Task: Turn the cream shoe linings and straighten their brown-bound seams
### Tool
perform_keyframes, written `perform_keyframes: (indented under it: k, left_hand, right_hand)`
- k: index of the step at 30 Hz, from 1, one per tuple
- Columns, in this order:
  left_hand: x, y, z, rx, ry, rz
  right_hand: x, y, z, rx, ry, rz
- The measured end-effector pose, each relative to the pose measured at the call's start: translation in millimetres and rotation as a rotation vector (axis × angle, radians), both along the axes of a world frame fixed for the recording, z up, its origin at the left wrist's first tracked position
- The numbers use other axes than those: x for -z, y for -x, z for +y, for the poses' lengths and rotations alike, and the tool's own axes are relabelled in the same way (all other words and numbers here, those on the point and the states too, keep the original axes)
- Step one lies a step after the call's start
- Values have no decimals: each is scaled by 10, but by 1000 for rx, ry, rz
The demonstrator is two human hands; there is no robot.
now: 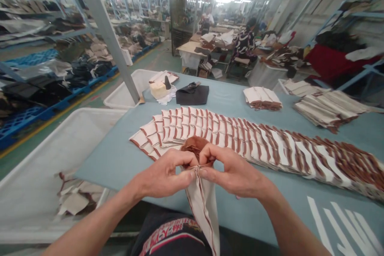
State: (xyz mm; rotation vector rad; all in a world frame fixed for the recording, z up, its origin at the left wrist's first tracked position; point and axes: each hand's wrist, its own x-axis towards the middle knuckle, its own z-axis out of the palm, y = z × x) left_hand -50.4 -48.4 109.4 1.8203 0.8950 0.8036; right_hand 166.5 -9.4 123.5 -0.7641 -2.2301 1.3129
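Note:
A sewn fabric piece [204,204], cream with a brown side and a dark seam down its length, hangs over the near table edge. My left hand [168,172] pinches its top edge between thumb and fingers. Close beside it, my right hand [231,170] pinches the same edge, the two thumbs nearly meeting at the seam. Brown cloth of the piece bulges up behind my fingers. Just beyond my hands lies a long fanned row of similar cream and brown pieces [216,128], overlapping one another across the table.
The blue-green table [114,160] carries a folded cream stack [262,98], a larger stack [330,106], a black cloth [192,94] and white strips [345,224]. A white bin [27,184] with fabric pieces stands at left. A metal post [105,28] rises by the table corner. A person [244,42] sits farther back.

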Motion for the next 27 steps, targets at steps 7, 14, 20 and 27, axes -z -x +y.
perform_keyframes:
  k: [7,14,20,27]
  left_hand:
    - [62,-15,-136,-7,145,-34]
    - [56,-46,-162,8,151,-56]
    - [21,-41,-165,33,185,-19]
    - [-41,-64,-140,-1,223,38]
  right_hand:
    - [134,-17,-128,11,104,33]
    - [146,-42,-175,8,100,52]
    - [184,-58,-170,-2,96,48]
    - [197,-49,-197,29,78,2]
